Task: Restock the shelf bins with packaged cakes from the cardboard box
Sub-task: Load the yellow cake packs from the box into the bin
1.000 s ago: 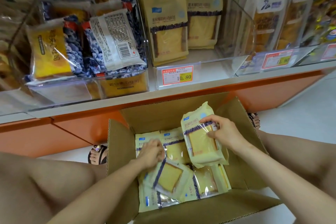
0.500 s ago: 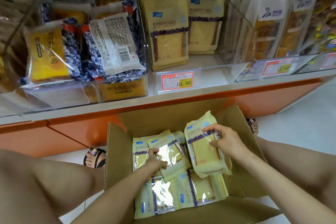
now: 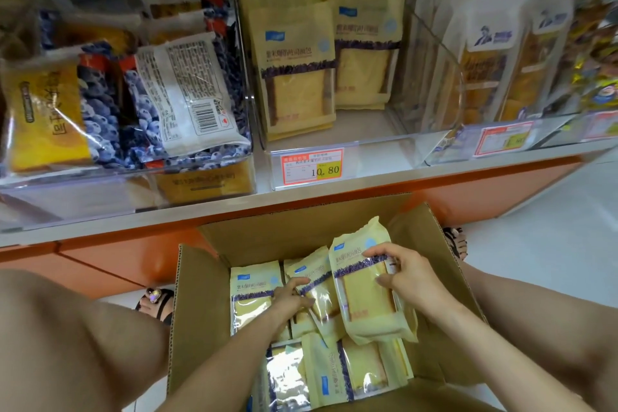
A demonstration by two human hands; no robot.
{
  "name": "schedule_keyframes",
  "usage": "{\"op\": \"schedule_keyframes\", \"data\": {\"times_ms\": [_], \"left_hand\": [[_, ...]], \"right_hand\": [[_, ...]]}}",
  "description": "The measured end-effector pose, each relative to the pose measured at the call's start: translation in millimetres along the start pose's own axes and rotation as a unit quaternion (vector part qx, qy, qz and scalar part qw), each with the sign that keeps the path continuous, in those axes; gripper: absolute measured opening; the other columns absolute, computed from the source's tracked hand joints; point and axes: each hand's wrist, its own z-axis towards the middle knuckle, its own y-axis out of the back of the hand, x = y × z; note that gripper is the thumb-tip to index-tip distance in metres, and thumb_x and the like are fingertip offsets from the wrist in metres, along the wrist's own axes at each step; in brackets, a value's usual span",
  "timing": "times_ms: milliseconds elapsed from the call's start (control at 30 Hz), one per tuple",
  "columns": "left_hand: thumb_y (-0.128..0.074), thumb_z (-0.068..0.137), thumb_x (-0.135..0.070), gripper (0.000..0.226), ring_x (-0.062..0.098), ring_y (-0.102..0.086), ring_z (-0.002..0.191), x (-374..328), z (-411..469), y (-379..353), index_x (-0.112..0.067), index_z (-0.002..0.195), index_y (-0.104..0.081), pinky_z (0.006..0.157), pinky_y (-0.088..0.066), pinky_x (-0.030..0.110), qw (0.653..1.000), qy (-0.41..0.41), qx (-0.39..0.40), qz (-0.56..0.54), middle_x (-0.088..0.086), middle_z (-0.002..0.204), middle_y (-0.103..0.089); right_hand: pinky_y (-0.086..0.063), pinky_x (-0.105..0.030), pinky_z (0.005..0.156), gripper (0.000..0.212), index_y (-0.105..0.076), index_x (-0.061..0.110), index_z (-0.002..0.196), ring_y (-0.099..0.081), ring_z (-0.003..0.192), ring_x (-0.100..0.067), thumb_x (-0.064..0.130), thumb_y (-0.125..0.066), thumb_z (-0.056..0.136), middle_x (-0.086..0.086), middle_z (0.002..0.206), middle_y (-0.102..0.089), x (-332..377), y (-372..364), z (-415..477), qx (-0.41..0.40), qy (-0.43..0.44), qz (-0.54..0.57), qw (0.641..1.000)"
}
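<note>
Stage: midway, I judge | my right hand (image 3: 404, 274) grips one cake pack (image 3: 368, 301) upright inside the cardboard box (image 3: 200, 311) | my left hand (image 3: 291, 298) grips a second pack (image 3: 322, 291) beside it | shelf bin (image 3: 378, 160): matching packs at its back, front edge unfilled | many packs left in the box

1 box (image 3: 200, 311), 2 hands (image 3: 406, 274), 2 held cakes (image 3: 364, 298).

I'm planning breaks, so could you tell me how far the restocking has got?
Done: the middle bin holds shelved packs. In hand: the right grip holds one pack; the left grip holds a second pack in the box. Left: loose packs lie in the box.
</note>
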Motion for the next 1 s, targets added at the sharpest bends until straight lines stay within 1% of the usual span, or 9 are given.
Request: {"op": "schedule_keyframes", "data": {"times_ms": [67,167,200,267,367,500,633,833,1000], "left_hand": [[-0.073,0.074,-0.015,0.041,0.026,-0.058,0.1,-0.3,3.4,-4.7,-0.042,0.103,-0.061,0.082,-0.052,0.032,1.0,0.014,-0.004,-0.026,0.015,0.13,-0.043],[-0.065,0.082,-0.007,0.042,0.012,-0.045,0.05,-9.2,0.6,-14.1,-0.033,0.114,-0.057,0.04,-0.039,0.022,0.995,0.044,-0.008,-0.091,0.017,0.109,-0.058],[-0.062,0.085,-0.005,0.043,0.01,-0.037,0.044,-9.5,2.7,-17.8,-0.028,0.119,-0.054,0.037,-0.031,0.02,0.994,0.046,-0.005,-0.098,0.012,0.093,-0.06],[-0.059,0.087,-0.003,0.042,0.01,-0.036,0.048,-11.5,4.5,-25.6,-0.023,0.123,-0.051,0.038,-0.028,0.018,0.994,0.045,0.014,-0.098,0.008,0.084,-0.06],[-0.056,0.087,0.002,0.039,0.014,-0.055,0.067,-19.4,1.8,-37.8,-0.022,0.118,-0.054,0.042,-0.041,0.017,0.991,0.04,0.042,-0.119,0.016,0.113,-0.061],[-0.063,0.074,0.005,0.053,0.031,-0.06,0.105,-17.9,13.7,-50.0,-0.025,0.117,-0.058,0.084,-0.054,0.039,0.988,0.021,0.027,-0.148,0.016,0.124,-0.057],[-0.08,0.062,-0.006,0.052,0.031,-0.055,0.111,-9.8,28.0,-46.3,-0.037,0.099,-0.062,0.095,-0.049,0.045,0.992,-0.028,-0.064,-0.109,0.005,0.128,-0.04],[-0.067,0.078,0.007,0.049,0.023,-0.062,0.088,-26.6,-12.7,-19.2,-0.023,0.113,-0.052,0.073,-0.055,0.028,0.993,-0.064,-0.069,-0.075,0.01,0.114,-0.053],[-0.06,0.083,0.007,0.049,0.019,-0.06,0.08,-34.6,-46.3,1.9,-0.024,0.119,-0.049,0.06,-0.053,0.024,0.995,-0.074,-0.061,0.012,0.003,0.097,-0.053]], "right_hand": [[-0.051,-0.036,0.092,0.042,-0.065,0.032,0.099,-0.054,0.107,-0.019,-0.006,-0.064,0.083,-0.002,0.118,-0.056,-0.9,1.0,-0.5,-0.001,-0.001,-0.001,1.0],[-0.051,-0.036,0.091,0.043,-0.064,0.033,0.098,-0.055,0.105,-0.019,-0.006,-0.064,0.082,-0.002,0.117,-0.056,-3.5,2.1,-1.8,-0.008,0.001,-0.011,1.0],[-0.051,-0.037,0.09,0.043,-0.065,0.034,0.097,-0.056,0.102,-0.019,-0.007,-0.064,0.081,-0.002,0.116,-0.058,-4.5,2.5,-1.8,-0.013,0.003,-0.016,1.0],[-0.051,-0.038,0.09,0.044,-0.065,0.034,0.097,-0.058,0.099,-0.019,-0.007,-0.064,0.08,-0.002,0.113,-0.059,-6.0,3.7,-1.1,-0.023,0.002,-0.02,1.0],[-0.051,-0.039,0.09,0.043,-0.066,0.031,0.099,-0.058,0.1,-0.019,-0.008,-0.064,0.081,-0.001,0.113,-0.059,-6.9,5.8,0.3,-0.027,-0.001,-0.013,1.0],[-0.051,-0.04,0.091,0.043,-0.066,0.032,0.099,-0.057,0.102,-0.02,-0.007,-0.063,0.081,-0.001,0.113,-0.059,-8.4,8.4,1.7,-0.031,-0.002,-0.011,0.999],[-0.052,-0.037,0.089,0.042,-0.065,0.031,0.098,-0.057,0.1,-0.02,-0.007,-0.063,0.082,-0.002,0.114,-0.058,-12.3,11.9,1.2,-0.032,-0.004,-0.006,0.999],[-0.052,-0.041,0.089,0.042,-0.065,0.033,0.096,-0.06,0.097,-0.02,-0.006,-0.064,0.081,-0.002,0.113,-0.059,-16.8,15.0,-0.2,-0.033,-0.003,-0.007,0.999],[-0.051,-0.038,0.09,0.04,-0.064,0.032,0.099,-0.058,0.099,-0.02,-0.005,-0.062,0.083,-0.003,0.115,-0.06,-7.2,17.8,-1.3,-0.02,0.018,-0.016,1.0]]}}
